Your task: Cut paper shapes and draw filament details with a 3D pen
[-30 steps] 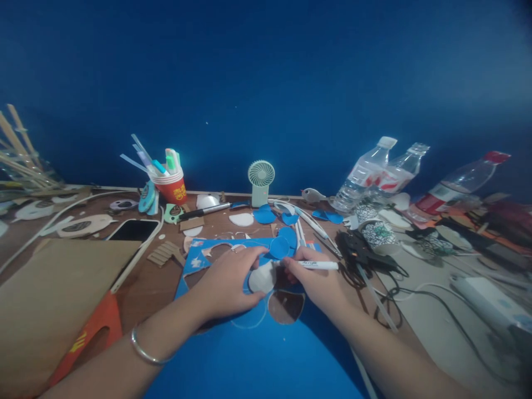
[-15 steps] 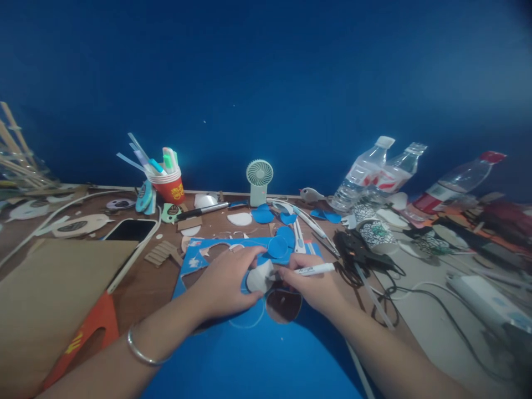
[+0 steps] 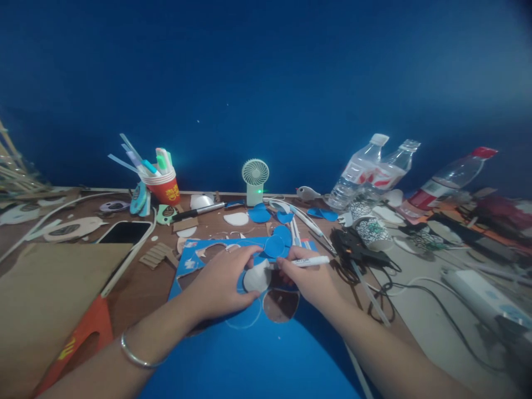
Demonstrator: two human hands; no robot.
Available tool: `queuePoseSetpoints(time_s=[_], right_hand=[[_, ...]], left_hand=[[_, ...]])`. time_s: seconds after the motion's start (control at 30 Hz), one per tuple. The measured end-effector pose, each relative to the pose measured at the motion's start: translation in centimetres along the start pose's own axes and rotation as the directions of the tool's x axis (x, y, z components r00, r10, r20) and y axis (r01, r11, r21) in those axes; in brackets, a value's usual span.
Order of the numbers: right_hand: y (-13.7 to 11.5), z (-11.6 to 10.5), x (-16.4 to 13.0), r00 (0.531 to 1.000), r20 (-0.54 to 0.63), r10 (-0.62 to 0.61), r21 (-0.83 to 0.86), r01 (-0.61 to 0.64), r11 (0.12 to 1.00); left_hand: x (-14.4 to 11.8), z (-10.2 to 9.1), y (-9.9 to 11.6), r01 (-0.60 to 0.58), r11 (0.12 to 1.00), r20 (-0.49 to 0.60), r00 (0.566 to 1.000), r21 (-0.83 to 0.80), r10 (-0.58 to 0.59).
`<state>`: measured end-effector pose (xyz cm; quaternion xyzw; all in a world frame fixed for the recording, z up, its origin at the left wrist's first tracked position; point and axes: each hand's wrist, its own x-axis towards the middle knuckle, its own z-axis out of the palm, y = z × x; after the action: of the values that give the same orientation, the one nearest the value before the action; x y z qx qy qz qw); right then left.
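Holding a white cutout [image 3: 256,278] in the curled left hand [image 3: 224,277], gripping a white marker [image 3: 313,261] in the right hand [image 3: 305,276] at the cutout's three o'clock, working over a blue board [image 3: 245,360] (cut through in places), facing a small fan [image 3: 255,173] at twelve o'clock.

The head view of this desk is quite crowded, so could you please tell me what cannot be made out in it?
In the head view:
- White marker: its tip, by the right hand, is too blurred to tell whether it touches the white piece.
- Blue board: partly covered by the left hand; its near end is cut off by the bottom edge.
- Wooden sticks: blurred and cut off by the left edge.
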<state>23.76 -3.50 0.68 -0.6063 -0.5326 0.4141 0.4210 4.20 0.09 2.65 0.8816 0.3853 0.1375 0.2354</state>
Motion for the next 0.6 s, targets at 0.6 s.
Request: queuePoseSetpoints(time_s=[0.6], right_hand=[[0.51, -0.24, 0.30, 0.995, 0.042, -0.086, -0.028, 0.087, 0.996]], left_hand=[[-0.05, 0.15, -0.10, -0.010, 1.000, -0.016, 1.000, 0.011, 0.010]])
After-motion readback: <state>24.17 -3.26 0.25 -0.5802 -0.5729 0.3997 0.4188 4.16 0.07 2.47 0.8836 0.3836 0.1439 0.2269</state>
